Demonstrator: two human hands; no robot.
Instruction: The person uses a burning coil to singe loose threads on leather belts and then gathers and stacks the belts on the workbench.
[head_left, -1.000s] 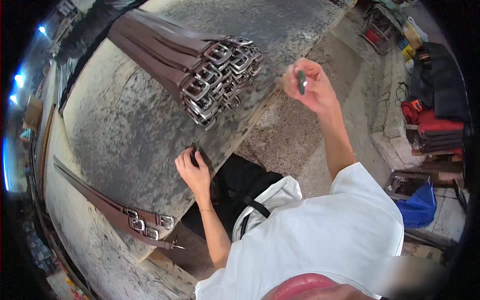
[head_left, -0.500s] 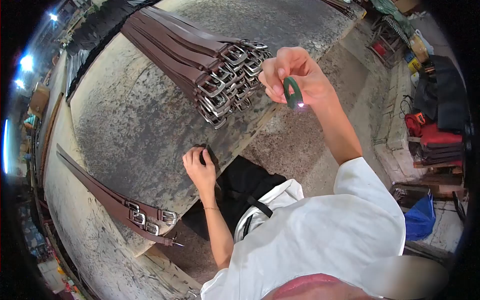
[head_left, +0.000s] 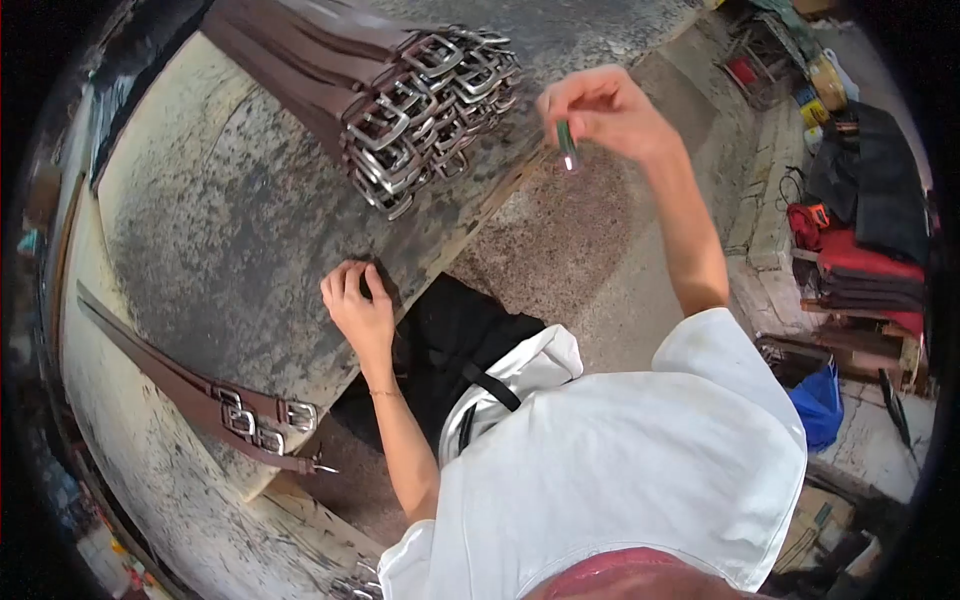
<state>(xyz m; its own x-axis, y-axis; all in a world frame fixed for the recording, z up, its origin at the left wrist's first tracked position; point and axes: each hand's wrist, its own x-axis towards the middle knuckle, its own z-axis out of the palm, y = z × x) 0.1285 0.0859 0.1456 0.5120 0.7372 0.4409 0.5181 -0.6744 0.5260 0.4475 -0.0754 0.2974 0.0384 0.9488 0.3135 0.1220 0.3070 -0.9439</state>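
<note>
My right hand [head_left: 605,115] is raised off the table's edge. Its thumb and fingers pinch a small dark green ring [head_left: 566,145], seen nearly edge-on, with a bright spot at its lower end. My left hand [head_left: 360,305] rests on the table near its front edge, fingers loosely bent and thumb apart, with no held thing visible. Beyond it lies a large bundle of brown belts [head_left: 300,60] with silver buckles [head_left: 425,115] bunched toward me. A smaller group of brown belts [head_left: 180,385] lies on the left, buckle ends at the table's edge.
The worn, stained table [head_left: 220,250] curves around my front and left. Black cloth [head_left: 460,320] hangs over my lap. On the right, along a low wall, are a red cloth with dark strips [head_left: 870,285], a blue bag [head_left: 820,405] and dark sheets [head_left: 880,180].
The view has shifted, so most things sit further left and up. The green ring has turned from showing its open loop to nearly edge-on. My left hand still rests on the table.
</note>
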